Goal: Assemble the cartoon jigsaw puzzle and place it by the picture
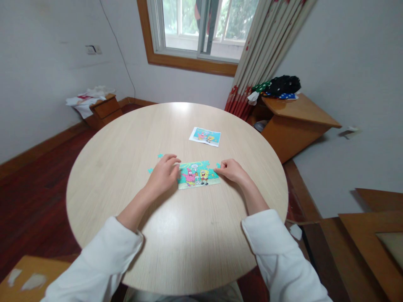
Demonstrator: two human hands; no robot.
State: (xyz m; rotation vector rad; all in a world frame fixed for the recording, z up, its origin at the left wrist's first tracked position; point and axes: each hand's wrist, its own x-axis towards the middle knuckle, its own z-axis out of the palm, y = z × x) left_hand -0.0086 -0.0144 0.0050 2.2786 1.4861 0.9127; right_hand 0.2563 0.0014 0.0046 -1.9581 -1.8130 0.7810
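A nearly assembled jigsaw puzzle (197, 176) with a pink starfish and a yellow sponge figure lies flat on the round table, with a notch in its upper right edge. My left hand (165, 172) rests at the puzzle's left edge, fingers bent and slightly apart, holding nothing. At the right edge, my right hand (231, 170) is closed in a pinch, its fingertips touching the puzzle. A small teal puzzle piece (218, 165) shows beside these fingertips, partly hidden by them. Two loose teal pieces lie by my left hand: an upper piece (160, 155) and a lower piece (150, 170).
A printed reference picture (206, 136) with the same figures lies beyond the puzzle on the pale round table (189, 239). A wooden cabinet (299, 111) with cloths on it stands back right. A small wooden stand (107, 111) with white cloth is back left.
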